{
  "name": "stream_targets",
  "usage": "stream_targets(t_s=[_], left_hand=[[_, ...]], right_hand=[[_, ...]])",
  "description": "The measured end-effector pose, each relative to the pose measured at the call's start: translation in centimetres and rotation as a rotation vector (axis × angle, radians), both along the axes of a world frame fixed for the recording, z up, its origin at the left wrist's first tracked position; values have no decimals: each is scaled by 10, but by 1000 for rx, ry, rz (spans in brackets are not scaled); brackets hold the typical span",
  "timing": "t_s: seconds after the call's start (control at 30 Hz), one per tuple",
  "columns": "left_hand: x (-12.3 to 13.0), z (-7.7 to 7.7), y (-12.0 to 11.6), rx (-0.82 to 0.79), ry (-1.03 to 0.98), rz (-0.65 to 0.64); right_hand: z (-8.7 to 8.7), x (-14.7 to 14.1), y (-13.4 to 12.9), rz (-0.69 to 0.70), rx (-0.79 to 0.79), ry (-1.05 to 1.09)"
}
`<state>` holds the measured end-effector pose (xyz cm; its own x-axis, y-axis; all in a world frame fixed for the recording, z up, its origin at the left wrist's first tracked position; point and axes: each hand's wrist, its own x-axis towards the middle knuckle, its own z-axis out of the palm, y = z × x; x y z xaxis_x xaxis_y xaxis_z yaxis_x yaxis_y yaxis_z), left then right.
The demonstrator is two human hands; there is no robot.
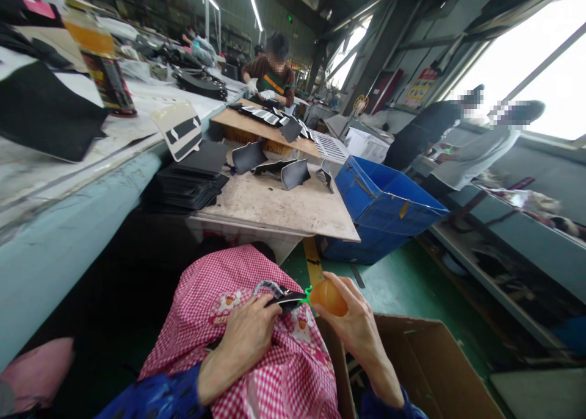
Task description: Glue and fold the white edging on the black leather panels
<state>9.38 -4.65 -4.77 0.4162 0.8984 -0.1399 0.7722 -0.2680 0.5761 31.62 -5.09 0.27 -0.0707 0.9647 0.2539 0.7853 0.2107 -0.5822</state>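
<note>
green, curled strand point(307, 294) shows between the black piece point(290, 304) gripped in my left hand point(249, 326) and the amber piece point(328, 297) held by my right hand point(356, 316), above the checked apron point(195, 306); watching remotely, i judge a steady left and gentle right work best.

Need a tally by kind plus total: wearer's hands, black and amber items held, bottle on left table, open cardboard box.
Hands (left hand, right hand): 2
Black piece, left hand: 1
Amber object, right hand: 1
Bottle: 1
Cardboard box: 1
Total: 6
</note>
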Motion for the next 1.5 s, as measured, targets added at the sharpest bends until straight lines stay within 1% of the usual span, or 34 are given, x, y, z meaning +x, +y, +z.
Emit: stream_targets(t_s=[0.13,0.23,0.47,0.53,0.6,0.67,0.8,0.9,1.07,1.2,1.27,1.37,1.43,1.5], left_hand=[[0,3,1,-18,-8,0],[-5,5,2,-39,-24,-13],[-43,15,3,-151,-47,-166],[-51,16,0,-163,-10,-196],[-54,15,-2,-151,52,-198],[-53,14,-4,-112,90,-185],[-47,11,-4,-41,64,-169],[-45,8,-1,-24,48,-133],[-44,4,3,-7,44,-71],[-40,4,4,-11,58,-43],[-37,5,3,-5,71,-28],[-30,7,0,3,103,-21],[-25,8,-2,9,128,-31],[-20,9,-4,12,151,-50]], right_hand=[[0,2,-1,34,-7,16],[1,5,1,-8,51,-21],[4,2,5,-7,95,-49],[5,1,7,-7,83,-61],[7,0,8,2,63,-67],[11,-1,9,22,37,-72],[18,-2,7,57,-23,-86],[19,-2,4,41,-3,-59],[15,2,0,-8,32,9],[10,7,-6,-39,36,87],[8,6,-10,-58,34,109],[7,0,-18,-93,77,96],[6,-7,-21,-66,118,84],[6,-13,-22,-1,122,76]])
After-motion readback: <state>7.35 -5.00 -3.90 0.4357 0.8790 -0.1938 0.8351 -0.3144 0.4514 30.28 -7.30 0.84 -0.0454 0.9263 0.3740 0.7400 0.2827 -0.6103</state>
